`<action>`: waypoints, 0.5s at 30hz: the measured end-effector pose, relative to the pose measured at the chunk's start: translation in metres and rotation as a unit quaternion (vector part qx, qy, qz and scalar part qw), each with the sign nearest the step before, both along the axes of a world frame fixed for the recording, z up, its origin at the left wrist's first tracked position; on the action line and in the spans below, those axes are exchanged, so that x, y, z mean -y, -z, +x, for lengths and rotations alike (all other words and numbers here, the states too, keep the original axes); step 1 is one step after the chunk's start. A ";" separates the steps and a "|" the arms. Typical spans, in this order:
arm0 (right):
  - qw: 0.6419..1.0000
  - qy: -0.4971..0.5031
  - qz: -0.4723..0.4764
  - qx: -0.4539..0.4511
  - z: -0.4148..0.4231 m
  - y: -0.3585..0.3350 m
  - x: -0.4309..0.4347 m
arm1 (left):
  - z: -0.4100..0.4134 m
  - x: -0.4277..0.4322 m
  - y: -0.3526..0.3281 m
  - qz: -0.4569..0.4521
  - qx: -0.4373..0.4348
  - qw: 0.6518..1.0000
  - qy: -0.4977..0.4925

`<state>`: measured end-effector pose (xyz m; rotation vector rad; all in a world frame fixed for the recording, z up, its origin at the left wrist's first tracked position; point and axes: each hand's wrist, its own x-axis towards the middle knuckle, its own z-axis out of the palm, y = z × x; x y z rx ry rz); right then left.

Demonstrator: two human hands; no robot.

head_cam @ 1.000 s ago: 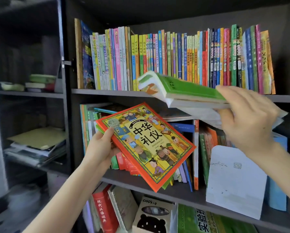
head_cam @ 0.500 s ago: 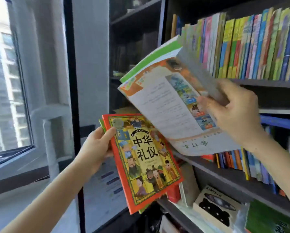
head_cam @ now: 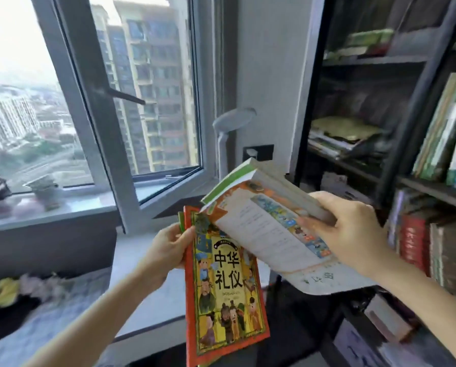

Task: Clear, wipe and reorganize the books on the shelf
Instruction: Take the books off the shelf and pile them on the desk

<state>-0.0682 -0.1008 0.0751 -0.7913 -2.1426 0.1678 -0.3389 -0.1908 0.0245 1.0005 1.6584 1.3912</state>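
Note:
My left hand [head_cam: 168, 247] grips the top left edge of a red-bordered picture book [head_cam: 221, 295] with a yellow cover and cartoon figures; a thin green book edge shows behind it. My right hand [head_cam: 351, 234] holds a stack of green-spined books [head_cam: 263, 207] by its right end, tilted, with a white paper sheet hanging under it. The stack overlaps the picture book's top right corner. The dark bookshelf [head_cam: 396, 120] stands at the right, with upright books on its right-hand shelves.
A window [head_cam: 115, 102] with an open pane fills the left and centre, with a grey sill [head_cam: 49, 207] holding small objects. A white lamp [head_cam: 232, 123] stands by the wall. A bed with cloth items lies at the lower left. Paper piles lie on the shelf's left compartments.
The view has swung left from the bookshelf towards the window. Both hands carried their books away from the shelf, and the stack now overlaps the picture book's top corner.

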 end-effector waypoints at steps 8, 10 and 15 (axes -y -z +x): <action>0.990 -0.038 -0.126 0.043 -0.104 0.081 0.023 | -0.095 0.045 0.083 -0.122 -0.038 0.990 -0.065; 0.989 -0.039 -0.138 0.046 -0.117 0.096 0.017 | -0.107 0.042 0.102 -0.137 -0.036 0.987 -0.079; 0.988 -0.048 -0.145 0.031 -0.156 0.129 -0.019 | -0.142 0.017 0.154 -0.178 0.035 0.971 -0.154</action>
